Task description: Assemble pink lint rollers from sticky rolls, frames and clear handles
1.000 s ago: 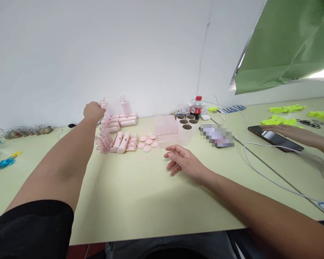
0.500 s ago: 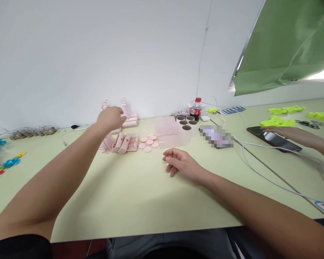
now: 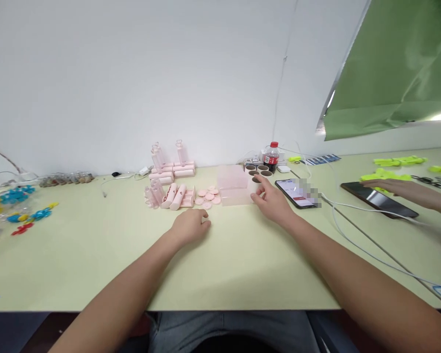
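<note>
My left hand (image 3: 191, 226) is low over the table with loosely bent fingers, thumb and forefinger apart and nothing visible in them. Just beyond it lie several round pink discs (image 3: 208, 196) and pink rounded cases (image 3: 177, 197). My right hand (image 3: 274, 200) is at the front of a cluster of white tubes with brown cores (image 3: 263, 168). Its forefinger reaches the rim of the nearest tube (image 3: 255, 180), thumb spread below; whether it touches is unclear. Left of that hand stands a translucent pink box (image 3: 232, 186).
Clear pink holders (image 3: 181, 153) stand on pink bases by the wall. A cola bottle (image 3: 271, 157) is behind the tubes. A lit phone (image 3: 297, 192) and white cable (image 3: 353, 200) lie rightward. Another person's hand (image 3: 400, 188) rests over a dark tablet (image 3: 380, 200).
My left hand has come back from the pink holders by the wall to the table front. My right hand has moved forward and right to the tubes. The view has shifted slightly.
</note>
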### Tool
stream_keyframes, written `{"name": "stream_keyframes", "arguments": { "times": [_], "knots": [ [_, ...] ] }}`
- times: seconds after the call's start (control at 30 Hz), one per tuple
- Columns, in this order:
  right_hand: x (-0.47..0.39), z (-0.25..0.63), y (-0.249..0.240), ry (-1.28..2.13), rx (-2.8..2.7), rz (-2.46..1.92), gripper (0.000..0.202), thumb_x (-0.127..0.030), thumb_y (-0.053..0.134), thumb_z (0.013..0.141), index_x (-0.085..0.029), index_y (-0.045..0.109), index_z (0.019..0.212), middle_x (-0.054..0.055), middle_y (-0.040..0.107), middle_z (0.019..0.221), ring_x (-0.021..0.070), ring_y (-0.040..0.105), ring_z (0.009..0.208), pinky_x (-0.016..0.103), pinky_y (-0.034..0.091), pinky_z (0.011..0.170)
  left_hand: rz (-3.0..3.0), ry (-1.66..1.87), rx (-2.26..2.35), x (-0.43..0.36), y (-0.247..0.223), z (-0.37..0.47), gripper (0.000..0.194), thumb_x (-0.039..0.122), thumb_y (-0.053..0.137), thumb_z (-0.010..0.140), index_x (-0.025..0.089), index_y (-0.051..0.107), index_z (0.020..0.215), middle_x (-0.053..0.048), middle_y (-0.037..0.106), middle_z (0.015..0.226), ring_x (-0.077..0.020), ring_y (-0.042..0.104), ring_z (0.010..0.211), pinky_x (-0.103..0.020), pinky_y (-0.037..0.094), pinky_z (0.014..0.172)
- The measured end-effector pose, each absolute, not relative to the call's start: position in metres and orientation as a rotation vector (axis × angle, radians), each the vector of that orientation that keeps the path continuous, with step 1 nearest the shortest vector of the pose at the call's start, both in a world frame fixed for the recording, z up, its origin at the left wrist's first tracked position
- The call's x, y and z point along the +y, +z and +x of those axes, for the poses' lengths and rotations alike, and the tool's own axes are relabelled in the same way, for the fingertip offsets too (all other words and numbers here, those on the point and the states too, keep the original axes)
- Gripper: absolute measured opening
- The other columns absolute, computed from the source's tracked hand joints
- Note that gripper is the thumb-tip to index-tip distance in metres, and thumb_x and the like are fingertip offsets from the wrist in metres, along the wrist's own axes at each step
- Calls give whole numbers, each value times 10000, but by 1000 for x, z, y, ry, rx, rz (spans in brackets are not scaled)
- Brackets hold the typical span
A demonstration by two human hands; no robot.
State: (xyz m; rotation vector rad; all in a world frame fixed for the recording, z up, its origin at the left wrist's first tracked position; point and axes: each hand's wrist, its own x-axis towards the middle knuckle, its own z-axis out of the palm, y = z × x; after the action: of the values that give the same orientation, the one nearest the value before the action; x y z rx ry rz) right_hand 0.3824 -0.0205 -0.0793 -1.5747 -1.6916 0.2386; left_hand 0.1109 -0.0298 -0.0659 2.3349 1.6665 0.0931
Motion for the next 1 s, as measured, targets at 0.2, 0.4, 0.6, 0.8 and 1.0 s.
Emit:
{"name": "stream_keyframes", "arguments": {
  "times": [0.2, 0.4, 0.6, 0.8, 1.0],
  "knots": [
    [-14, 384, -81, 228, -1673, -1712, 535, -305, 533, 829, -172, 519, 1347, 42, 689, 854, 200, 602, 714, 314, 420, 684, 2331, 155, 1714, -16, -70, 104, 432, 333, 467, 878, 226, 589, 1279, -97, 708, 1150, -270, 663, 1015, -327, 478, 693],
    [-16, 387, -77, 179, -1556, -1734, 476, -304, 529, 812, -176, 582, 1268, 34, 680, 760, 209, 613, 706, 298, 399, 622, 2367, 134, 1717, -8, -80, 112, 475, 345, 413, 916, 247, 504, 1371, -114, 680, 1210, -284, 648, 1062, -357, 493, 766],
    [-12, 391, -81, 169, -1559, -1743, 489, -300, 535, 797, -194, 616, 1268, 24, 678, 741, 207, 610, 687, 309, 410, 642, 2380, 113, 1677, -6, -82, 112, 443, 369, 418, 919, 255, 561, 1322, -95, 675, 1234, -284, 630, 1113, -364, 497, 817],
    [-11, 393, -82, 167, -1534, -1743, 479, -290, 534, 794, -197, 638, 1252, 32, 686, 763, 208, 606, 710, 310, 420, 661, 2416, 178, 1528, -10, -81, 104, 376, 331, 462, 898, 266, 635, 1225, -55, 722, 1111, -240, 658, 1045, -316, 489, 817],
    [-11, 391, -80, 122, -1546, -1720, 462, -284, 520, 798, -186, 662, 1226, 22, 635, 722, 200, 573, 685, 324, 423, 686, 2391, 257, 1654, -8, -86, 117, 449, 507, 400, 920, 237, 541, 1250, -96, 708, 1067, -277, 670, 930, -337, 457, 637]
  ]
}}
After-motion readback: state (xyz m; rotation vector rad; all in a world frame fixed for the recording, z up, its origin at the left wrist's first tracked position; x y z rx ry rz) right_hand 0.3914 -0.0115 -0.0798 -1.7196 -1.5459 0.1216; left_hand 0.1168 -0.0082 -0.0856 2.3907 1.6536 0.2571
